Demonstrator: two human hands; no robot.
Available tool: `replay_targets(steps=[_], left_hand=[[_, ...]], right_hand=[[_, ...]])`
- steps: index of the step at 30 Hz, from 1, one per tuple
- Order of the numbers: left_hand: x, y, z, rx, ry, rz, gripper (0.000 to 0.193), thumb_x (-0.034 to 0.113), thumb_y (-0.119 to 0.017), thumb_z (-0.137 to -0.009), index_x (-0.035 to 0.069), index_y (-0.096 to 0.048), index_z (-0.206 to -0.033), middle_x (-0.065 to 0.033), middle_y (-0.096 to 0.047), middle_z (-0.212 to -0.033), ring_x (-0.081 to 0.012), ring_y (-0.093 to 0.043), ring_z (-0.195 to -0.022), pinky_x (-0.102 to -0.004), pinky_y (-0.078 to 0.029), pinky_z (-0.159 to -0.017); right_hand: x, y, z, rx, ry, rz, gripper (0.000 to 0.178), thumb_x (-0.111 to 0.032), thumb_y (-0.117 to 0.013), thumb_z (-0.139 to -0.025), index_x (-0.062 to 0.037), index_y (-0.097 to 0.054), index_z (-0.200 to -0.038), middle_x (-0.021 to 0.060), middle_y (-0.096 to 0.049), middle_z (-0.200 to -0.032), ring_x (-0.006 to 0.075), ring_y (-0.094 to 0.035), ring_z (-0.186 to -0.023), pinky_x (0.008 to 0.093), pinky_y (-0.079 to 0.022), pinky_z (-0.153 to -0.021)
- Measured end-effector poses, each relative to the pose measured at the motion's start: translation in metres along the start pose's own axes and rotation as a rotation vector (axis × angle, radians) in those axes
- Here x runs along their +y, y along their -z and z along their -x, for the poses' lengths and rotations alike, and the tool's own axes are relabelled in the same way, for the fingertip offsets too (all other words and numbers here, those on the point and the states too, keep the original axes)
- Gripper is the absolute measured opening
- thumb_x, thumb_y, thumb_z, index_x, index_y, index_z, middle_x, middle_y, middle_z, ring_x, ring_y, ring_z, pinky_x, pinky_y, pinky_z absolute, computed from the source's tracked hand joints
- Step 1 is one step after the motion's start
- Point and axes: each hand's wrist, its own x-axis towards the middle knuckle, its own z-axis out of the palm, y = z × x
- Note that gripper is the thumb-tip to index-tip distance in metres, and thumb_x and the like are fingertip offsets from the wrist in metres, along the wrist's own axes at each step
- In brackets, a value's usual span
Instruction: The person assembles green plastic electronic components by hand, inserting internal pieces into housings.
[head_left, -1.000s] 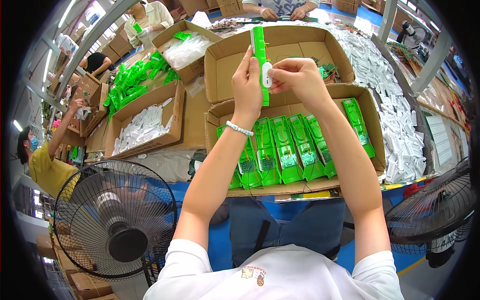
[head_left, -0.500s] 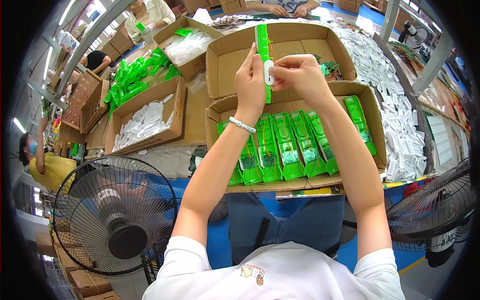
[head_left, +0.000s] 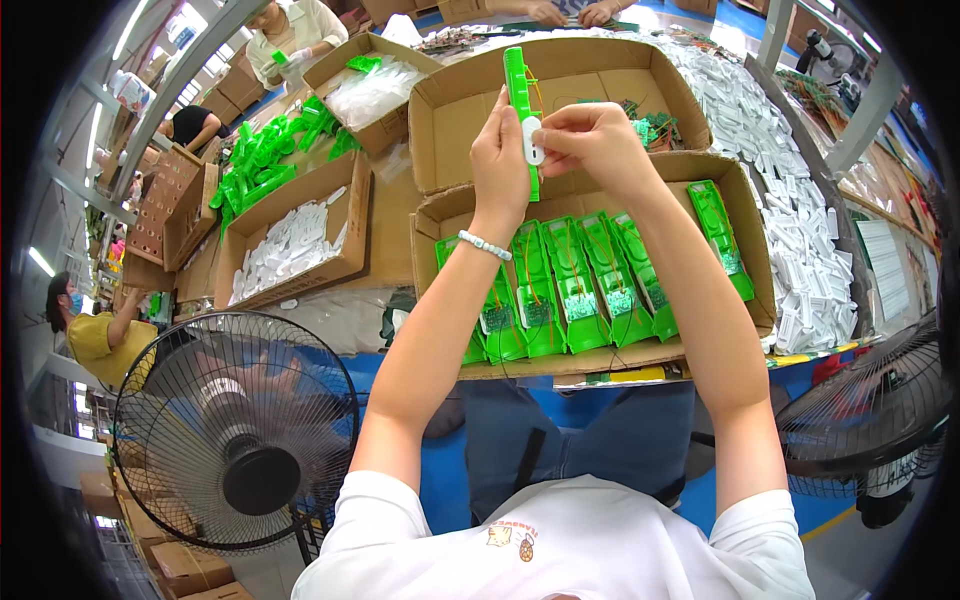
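My left hand (head_left: 500, 165) is wrapped round a narrow green plastic housing (head_left: 517, 78), held upright on edge above the cardboard boxes. Orange wires stick out from the housing's right side. With thumb and fingertips closed, my right hand (head_left: 602, 146) pinches a white oval plastic piece (head_left: 533, 143) with a small dark slot, against the housing's side. Whether the piece is seated in the housing cannot be seen. Below my hands, several green housings (head_left: 572, 262) with wires and circuit boards stand in a row in the near cardboard box (head_left: 758, 245).
Behind it, another cardboard box (head_left: 445, 125) holds wired circuit boards (head_left: 655, 130). At left are a box of white parts (head_left: 290, 250) and a green parts pile (head_left: 255, 165). White pieces (head_left: 800, 235) heap at right. Fans (head_left: 240, 430) stand both sides; other people work beyond.
Both hands have shifted slightly left with the housing. The white piece is turned a little, and its slot faces me differently. A person in yellow at far left has lowered an arm.
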Motion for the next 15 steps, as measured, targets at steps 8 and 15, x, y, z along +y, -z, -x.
replay_targets(steps=[8, 15], left_hand=[[0.008, -0.001, -0.005, -0.086, 0.055, 0.181, 0.036, 0.029, -0.045, -0.104, 0.002, -0.055, -0.126, 0.0003, -0.059, -0.082, -0.0046, -0.054, -0.064, -0.0201, -0.046, -0.051], [0.014, 0.013, -0.009, -0.205, 0.213, 0.713, 0.035, 0.029, -0.043, -0.103, 0.002, -0.053, -0.124, -0.0104, -0.062, -0.098, -0.0181, -0.064, -0.079, -0.0344, -0.057, -0.069]], right_hand=[[-0.003, -0.004, 0.001, 0.020, 0.031, -0.013, 0.020, -0.009, -0.069, -0.087, 0.0086, -0.068, -0.097, 0.0109, -0.069, -0.082, 0.0139, -0.068, -0.068, 0.0250, -0.059, -0.065], [-0.001, -0.010, 0.001, 0.190, 0.343, 0.212, 0.025, -0.016, -0.071, -0.084, 0.0032, -0.069, -0.100, 0.0086, -0.070, -0.086, 0.0141, -0.065, -0.071, 0.0282, -0.055, -0.067]])
